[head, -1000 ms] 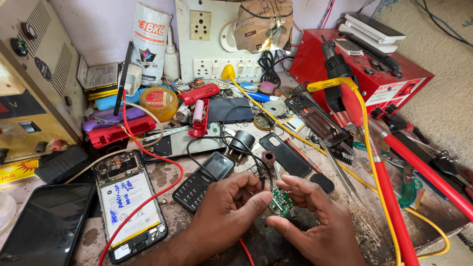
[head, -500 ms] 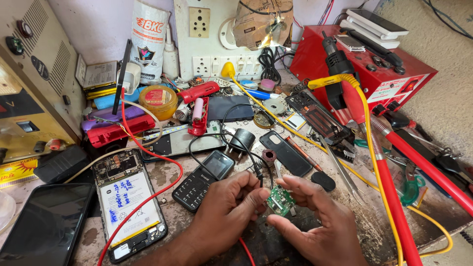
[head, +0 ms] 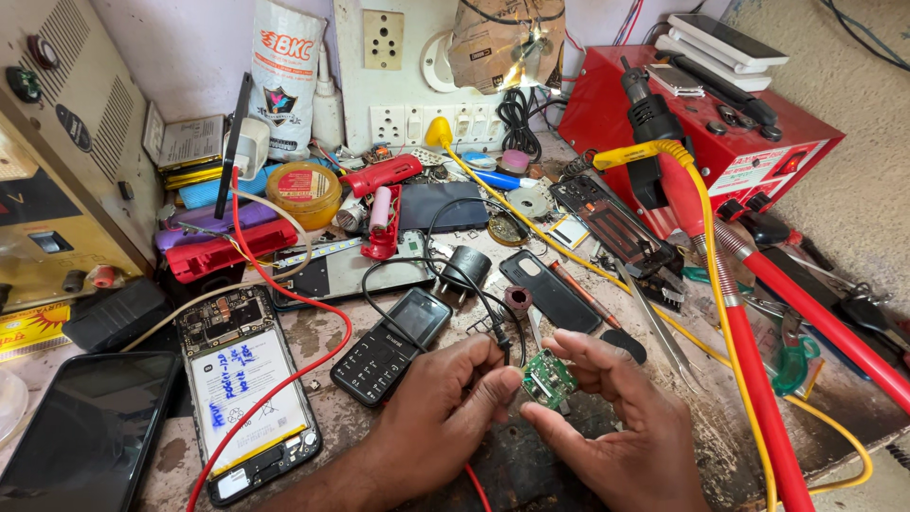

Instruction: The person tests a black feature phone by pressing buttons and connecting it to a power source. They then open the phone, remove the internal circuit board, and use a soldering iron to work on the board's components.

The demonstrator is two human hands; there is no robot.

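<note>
A small green circuit board [head: 548,380] sits between the fingertips of both hands, low in the middle of the view. My right hand [head: 621,417] pinches its right side. My left hand [head: 441,403] holds a black cable plug [head: 500,338] at the board's left edge, thumb against the board. The cable runs back to a black charger [head: 466,268]. A black keypad phone [head: 391,344] lies just left of my left hand.
An opened smartphone [head: 248,389] with a red wire [head: 322,332] over it lies at left, a dark tablet [head: 81,429] beside it. A red soldering station [head: 706,123] stands at right, with a red hose [head: 758,398] and tweezers [head: 659,327] close to my right hand.
Both hands have kept the board in place, with only small finger shifts; the left hand has brought the cable plug closer against the board's left edge.
</note>
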